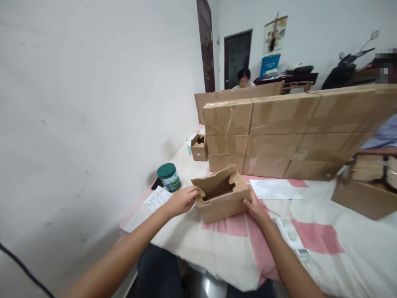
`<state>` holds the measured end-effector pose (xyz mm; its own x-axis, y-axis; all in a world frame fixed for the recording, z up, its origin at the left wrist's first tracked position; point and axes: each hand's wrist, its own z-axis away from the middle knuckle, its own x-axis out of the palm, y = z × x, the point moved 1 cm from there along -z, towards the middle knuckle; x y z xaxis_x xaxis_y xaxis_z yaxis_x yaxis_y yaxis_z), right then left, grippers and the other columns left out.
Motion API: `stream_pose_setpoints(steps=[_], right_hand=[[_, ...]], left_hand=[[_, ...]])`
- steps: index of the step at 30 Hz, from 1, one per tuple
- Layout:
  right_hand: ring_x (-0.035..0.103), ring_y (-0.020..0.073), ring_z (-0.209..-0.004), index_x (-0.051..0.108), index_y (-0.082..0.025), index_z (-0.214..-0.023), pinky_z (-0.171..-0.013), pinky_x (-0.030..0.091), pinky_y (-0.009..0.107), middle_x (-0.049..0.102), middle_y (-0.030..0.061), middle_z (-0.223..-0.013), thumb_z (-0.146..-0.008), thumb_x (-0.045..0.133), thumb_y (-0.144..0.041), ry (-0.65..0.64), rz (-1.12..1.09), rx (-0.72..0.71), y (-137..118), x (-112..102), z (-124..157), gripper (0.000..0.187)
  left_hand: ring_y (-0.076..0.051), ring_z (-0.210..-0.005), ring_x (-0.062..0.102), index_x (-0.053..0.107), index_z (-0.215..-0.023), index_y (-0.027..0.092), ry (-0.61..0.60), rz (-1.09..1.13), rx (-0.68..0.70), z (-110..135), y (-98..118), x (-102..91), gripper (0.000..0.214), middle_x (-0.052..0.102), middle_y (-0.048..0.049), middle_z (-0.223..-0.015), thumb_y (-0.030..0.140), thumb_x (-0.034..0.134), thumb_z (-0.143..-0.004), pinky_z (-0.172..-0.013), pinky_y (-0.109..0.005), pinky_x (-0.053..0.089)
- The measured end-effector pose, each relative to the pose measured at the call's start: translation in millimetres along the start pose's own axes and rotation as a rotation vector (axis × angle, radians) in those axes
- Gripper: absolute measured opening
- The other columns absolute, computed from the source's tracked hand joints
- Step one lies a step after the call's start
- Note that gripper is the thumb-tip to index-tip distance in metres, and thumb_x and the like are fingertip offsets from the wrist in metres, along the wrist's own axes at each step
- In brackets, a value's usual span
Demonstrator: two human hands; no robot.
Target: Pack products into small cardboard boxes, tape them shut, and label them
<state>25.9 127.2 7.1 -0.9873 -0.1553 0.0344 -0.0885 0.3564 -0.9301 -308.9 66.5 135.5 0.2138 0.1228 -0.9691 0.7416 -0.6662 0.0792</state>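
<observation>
Between my two hands is a small brown cardboard box (221,210), its top open and tilted a little toward me. My left hand (183,199) grips its left end near the top edge, fingers closed on the cardboard. At the right end, my right hand (254,203) holds the side with the thumb on the front face. Inside, the box is dark and I cannot make out any contents. Left of it stands a green-lidded tub (169,178), beside a printed paper slip (158,198). Behind the box lies a white printed sheet (276,189).
A wall of taped cartons (276,120) rises across the cloth-covered table (223,256). A smaller open box (199,151) stands at its left end. A white device (290,234) lies near my right forearm. Another open carton (356,196) is at right, by a person's sleeve (384,134).
</observation>
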Motion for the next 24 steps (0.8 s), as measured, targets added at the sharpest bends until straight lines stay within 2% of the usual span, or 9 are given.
stream_pose_setpoints(steps=[2, 4, 6, 9, 13, 16, 19, 21, 24], right_hand=[[0.052, 0.0384, -0.133, 0.044, -0.025, -0.140, -0.112, 0.042, 0.056, 0.055, 0.0171, -0.138, -0.075, 0.071, -0.073, 0.024, 0.029, -0.020, 2.8, -1.3, 9.6, 0.086], [0.050, 0.0377, -0.135, 0.035, -0.024, -0.146, -0.112, 0.042, 0.055, 0.049, 0.0186, -0.144, -0.076, 0.070, -0.074, 0.042, 0.041, -0.040, 7.6, 4.1, 9.5, 0.092], [0.047, 0.0377, -0.138, 0.032, -0.023, -0.149, -0.113, 0.041, 0.055, 0.046, 0.0193, -0.148, -0.075, 0.069, -0.075, 0.050, 0.048, -0.050, 12.6, 9.9, 4.4, 0.097], [0.045, 0.0367, -0.140, 0.037, -0.023, -0.149, -0.116, 0.039, 0.053, 0.045, 0.0177, -0.150, -0.076, 0.069, -0.075, 0.050, 0.056, -0.049, 17.8, 13.0, -2.1, 0.095], [0.043, 0.0346, -0.143, 0.039, -0.025, -0.150, -0.118, 0.037, 0.050, 0.045, 0.0147, -0.153, -0.076, 0.072, -0.072, 0.042, 0.052, -0.043, 19.3, 10.8, -2.0, 0.094], [0.043, 0.0351, -0.143, 0.038, -0.024, -0.151, -0.118, 0.037, 0.051, 0.043, 0.0149, -0.154, -0.076, 0.073, -0.071, 0.036, 0.048, -0.043, 18.5, 9.7, -0.6, 0.095], [0.042, 0.0358, -0.142, 0.038, -0.022, -0.152, -0.119, 0.036, 0.052, 0.044, 0.0164, -0.152, -0.076, 0.073, -0.071, 0.032, 0.051, -0.061, 17.7, 9.7, -0.9, 0.096], [0.043, 0.0363, -0.142, 0.038, -0.022, -0.151, -0.119, 0.035, 0.052, 0.045, 0.0170, -0.150, -0.076, 0.073, -0.071, 0.031, 0.059, -0.076, 17.2, 9.8, -1.5, 0.097], [0.044, 0.0368, -0.140, 0.038, -0.022, -0.151, -0.117, 0.037, 0.053, 0.046, 0.0173, -0.149, -0.076, 0.072, -0.072, 0.031, 0.069, -0.085, 16.4, 10.3, -2.1, 0.096]], left_hand=[[-0.016, -0.110, 0.067, 0.066, -0.117, 0.032, -0.068, -0.007, -0.011, -13.3, -7.4, 7.4, 0.043, 0.067, -0.0009, -0.130, 0.009, 0.056, -0.082, -0.095, -0.029, 0.052], [-0.022, -0.118, 0.063, 0.067, -0.119, 0.033, -0.070, -0.050, -0.119, -24.2, -27.7, 1.6, 0.039, 0.065, -0.0030, -0.135, 0.016, 0.058, -0.084, -0.105, -0.038, 0.047], [-0.033, -0.137, 0.049, 0.062, -0.128, 0.027, -0.005, -0.113, -0.323, -31.1, -58.5, -11.1, 0.040, 0.054, -0.0122, -0.148, 0.026, 0.056, -0.089, -0.115, -0.053, 0.036], [-0.053, -0.143, 0.031, 0.043, -0.147, 0.014, 0.067, -0.179, -0.691, -32.7, -109.2, -25.4, 0.075, 0.035, -0.0295, -0.155, 0.051, 0.062, -0.084, -0.107, -0.072, 0.032], [-0.053, -0.133, 0.044, 0.048, -0.144, 0.011, 0.002, -0.159, -0.936, -24.7, -146.3, -22.4, 0.088, 0.049, -0.0277, -0.138, 0.060, 0.067, -0.074, -0.104, -0.066, 0.039], [-0.048, -0.131, 0.049, 0.050, -0.144, 0.014, 0.027, -0.147, -0.970, -18.0, -142.0, -22.5, 0.085, 0.052, -0.0225, -0.131, 0.059, 0.067, -0.074, -0.109, -0.063, 0.038], [-0.038, -0.129, 0.054, 0.046, -0.147, 0.019, 0.131, -0.142, -0.940, -14.7, -120.2, -40.8, 0.084, 0.050, -0.0186, -0.132, 0.059, 0.066, -0.076, -0.114, -0.052, 0.041], [-0.033, -0.131, 0.053, 0.043, -0.149, 0.023, 0.292, -0.132, -0.849, -15.8, -99.9, -62.5, 0.084, 0.048, -0.0157, -0.136, 0.060, 0.066, -0.077, -0.116, -0.046, 0.041], [-0.033, -0.131, 0.051, 0.047, -0.146, 0.026, 0.601, -0.053, -0.642, -24.6, -63.8, -92.9, 0.084, 0.048, -0.0125, -0.137, 0.059, 0.075, -0.073, -0.118, -0.049, 0.040]])
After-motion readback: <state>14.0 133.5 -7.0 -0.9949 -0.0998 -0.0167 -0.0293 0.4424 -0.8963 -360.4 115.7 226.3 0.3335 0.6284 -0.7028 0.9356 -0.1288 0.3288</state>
